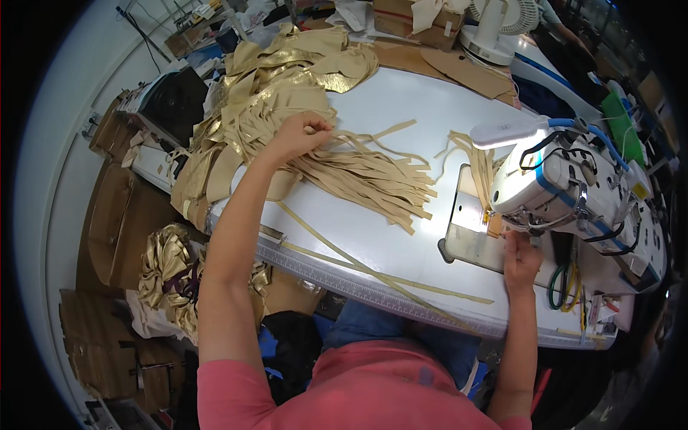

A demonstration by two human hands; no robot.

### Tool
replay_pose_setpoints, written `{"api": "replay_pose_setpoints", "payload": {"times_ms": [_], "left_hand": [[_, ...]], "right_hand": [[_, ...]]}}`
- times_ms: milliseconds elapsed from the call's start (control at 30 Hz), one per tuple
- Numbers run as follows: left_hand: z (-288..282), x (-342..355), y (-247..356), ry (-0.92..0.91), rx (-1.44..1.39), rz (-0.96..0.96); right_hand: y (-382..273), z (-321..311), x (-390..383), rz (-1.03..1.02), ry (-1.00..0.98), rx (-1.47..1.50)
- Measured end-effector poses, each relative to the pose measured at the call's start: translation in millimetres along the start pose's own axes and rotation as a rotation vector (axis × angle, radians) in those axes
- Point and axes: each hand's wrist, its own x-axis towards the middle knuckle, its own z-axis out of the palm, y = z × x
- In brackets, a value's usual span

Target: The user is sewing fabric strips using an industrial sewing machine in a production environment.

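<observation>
Pink shirt cloth fills the bottom edge, below the white table. Above it, the left hand curls its fingers over beige strips fanned across the tabletop; whether it grips any, I cannot tell. Beside the sewing machine, the right hand has bent fingers near a small tan piece, its grip unclear.

A strip bundle lies left of the sewing machine.
</observation>
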Motion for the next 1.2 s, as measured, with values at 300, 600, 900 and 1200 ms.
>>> {"api": "replay_pose_setpoints", "payload": {"times_ms": [300,600,900,1200], "left_hand": [[4.3,-1.0,16.9,-0.05,0.011,-0.017],[71.1,-42.9,101.0,-0.688,-0.309,0.12],[96.9,-70.7,114.8,-0.792,-0.327,0.076],[99.8,-75.1,115.9,-0.823,-0.297,-0.153]], "right_hand": [[-35.7,-2.1,9.6,0.039,-0.111,0.09],[-114.7,32.0,45.5,0.033,-0.167,0.52],[-112.3,19.9,32.0,0.415,-0.422,0.663],[-89.9,8.4,18.6,0.6,-0.477,0.749]]}}
